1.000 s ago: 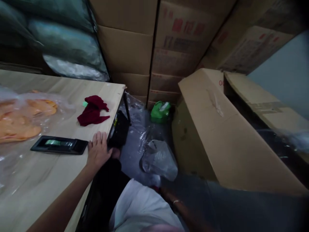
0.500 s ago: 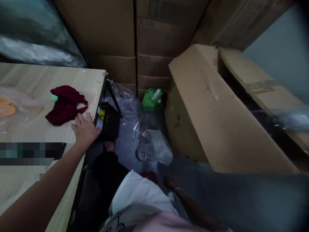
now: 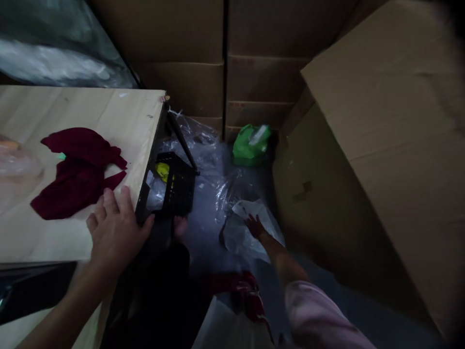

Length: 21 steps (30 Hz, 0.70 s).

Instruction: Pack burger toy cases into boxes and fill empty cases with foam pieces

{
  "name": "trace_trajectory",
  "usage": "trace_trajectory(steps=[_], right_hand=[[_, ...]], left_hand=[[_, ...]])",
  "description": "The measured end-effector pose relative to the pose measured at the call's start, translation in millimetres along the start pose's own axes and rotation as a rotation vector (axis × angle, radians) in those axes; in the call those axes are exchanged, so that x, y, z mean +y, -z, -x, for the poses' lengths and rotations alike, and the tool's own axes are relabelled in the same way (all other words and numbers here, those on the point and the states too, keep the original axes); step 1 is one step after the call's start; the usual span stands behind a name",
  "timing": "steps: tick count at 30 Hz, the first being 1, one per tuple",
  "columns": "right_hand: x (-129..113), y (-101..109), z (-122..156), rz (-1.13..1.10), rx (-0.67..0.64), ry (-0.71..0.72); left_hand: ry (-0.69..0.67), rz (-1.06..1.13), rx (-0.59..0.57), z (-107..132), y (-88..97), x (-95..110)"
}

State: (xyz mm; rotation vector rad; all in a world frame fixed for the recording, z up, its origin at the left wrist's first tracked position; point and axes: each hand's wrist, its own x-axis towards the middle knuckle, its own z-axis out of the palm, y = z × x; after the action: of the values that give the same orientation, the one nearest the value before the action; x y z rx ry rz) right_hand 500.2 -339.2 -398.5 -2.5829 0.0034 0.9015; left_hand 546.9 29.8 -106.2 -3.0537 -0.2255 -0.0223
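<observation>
My left hand (image 3: 115, 220) lies with fingers spread on the edge of the wooden table (image 3: 134, 111), holding nothing. Its fingertips are close to a dark red cloth piece (image 3: 80, 174), which looks like two joined flaps. Down at floor level, my right hand (image 3: 255, 227) is over a translucent plastic bag (image 3: 241, 237), fingers stretched out. Whether they touch the bag I cannot tell in the dim light. Red items (image 3: 250, 295) lie on the floor nearer my body, partly hidden.
A black basket (image 3: 179, 189) with yellow and clear plastic things stands beside the table leg. Farther back is a green bag (image 3: 250, 145). Stacked cartons (image 3: 261, 77) line the back, and a large open carton (image 3: 399, 121) juts in from the right. A dark flat object (image 3: 36, 288) rests on the table.
My view has moved lower and closer. My right hand has reached forward from beside my body to the plastic bag. My left hand stays spread at the table edge.
</observation>
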Motion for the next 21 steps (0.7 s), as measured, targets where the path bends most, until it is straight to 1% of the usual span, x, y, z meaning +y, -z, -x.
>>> trace_trajectory(steps=[2,4,6,7,9,11,13,14,15,16,17,18,19,20,21], right_hand=[[-5.4,-11.7,11.7,0.01,-0.101,-0.015],[-13.0,-22.2,38.9,0.016,-0.185,-0.02],[-20.6,-24.3,69.6,0.017,-0.236,0.011],[-23.8,-21.2,84.2,0.013,-0.248,0.041],[-28.5,-7.5,111.4,-0.001,-0.254,0.121],[-33.2,13.1,139.2,-0.016,-0.245,0.207],[-41.9,36.3,170.6,-0.023,-0.231,0.279],[-49.0,47.9,187.9,-0.022,-0.22,0.318],[-58.1,59.4,205.9,-0.014,-0.206,0.367],[-69.3,70.7,224.2,0.0,-0.192,0.435],[-82.1,81.6,242.3,0.016,-0.174,0.517],[-95.9,92.0,259.9,0.035,-0.154,0.614],[-109.8,101.8,276.3,0.051,-0.136,0.713],[-123.2,110.5,291.2,0.065,-0.113,0.798],[-135.2,118.0,304.2,0.075,-0.094,0.87]], left_hand=[[0.001,0.013,-0.003,-0.4,-2.7,-1.2],[-0.001,0.026,-0.003,-0.1,-3.6,-1.0],[-0.009,0.035,-0.003,0.5,-2.6,0.0],[-0.01,0.038,-0.003,0.7,-1.3,0.3],[-0.007,0.036,-0.01,1.0,2.8,0.3],[-0.001,0.034,-0.002,1.8,8.0,0.0],[-0.037,0.041,0.048,5.5,12.4,3.7],[-0.083,0.057,0.083,9.8,13.5,9.3],[-0.151,0.087,0.105,16.3,13.6,18.3],[-0.247,0.135,0.096,25.6,12.4,31.2],[-0.356,0.199,0.054,37.6,9.7,47.9],[-0.472,0.282,-0.038,52.3,5.7,67.4],[-0.588,0.374,-0.169,69.1,0.6,88.6],[-0.642,0.463,-0.296,87.1,-5.4,109.6],[-0.628,0.547,-0.436,105.4,-11.7,128.5]])
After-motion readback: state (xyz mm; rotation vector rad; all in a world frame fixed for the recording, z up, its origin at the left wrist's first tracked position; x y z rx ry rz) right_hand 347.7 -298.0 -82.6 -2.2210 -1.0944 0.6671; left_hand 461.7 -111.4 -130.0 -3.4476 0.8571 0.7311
